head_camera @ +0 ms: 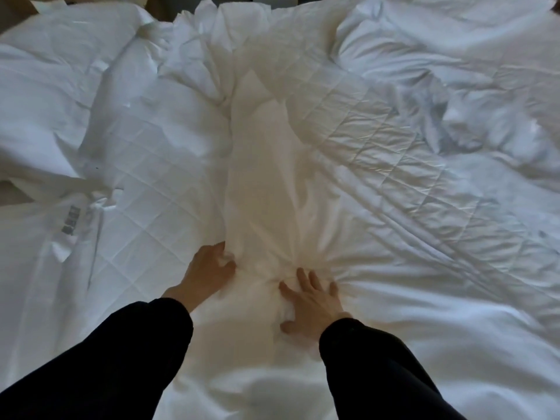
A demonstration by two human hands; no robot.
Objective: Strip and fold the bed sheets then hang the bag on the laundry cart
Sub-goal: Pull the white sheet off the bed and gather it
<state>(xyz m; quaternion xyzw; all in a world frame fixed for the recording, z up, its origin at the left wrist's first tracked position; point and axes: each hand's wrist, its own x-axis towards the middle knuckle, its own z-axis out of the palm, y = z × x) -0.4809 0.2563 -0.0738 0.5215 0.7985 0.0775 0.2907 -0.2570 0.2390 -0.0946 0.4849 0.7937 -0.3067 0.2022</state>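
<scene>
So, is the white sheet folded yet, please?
Not folded: the sheet lies bunched, creases radiating where the left hand and right hand gather it.

Two long black sleeves, plain and a little loose, cover both arms. The left sleeve point(121, 353) ends in a rounded cuff just behind the left grip point(209, 268), the right sleeve point(378, 368) ends in the same way just behind the right grip point(312, 301). Both grips are bare

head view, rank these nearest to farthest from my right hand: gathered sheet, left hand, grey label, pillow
1. gathered sheet: directly under the right hand, touching it
2. left hand: just to its left, on the same sheet
3. grey label: far left of the bed
4. pillow: top right, across the bed
</scene>
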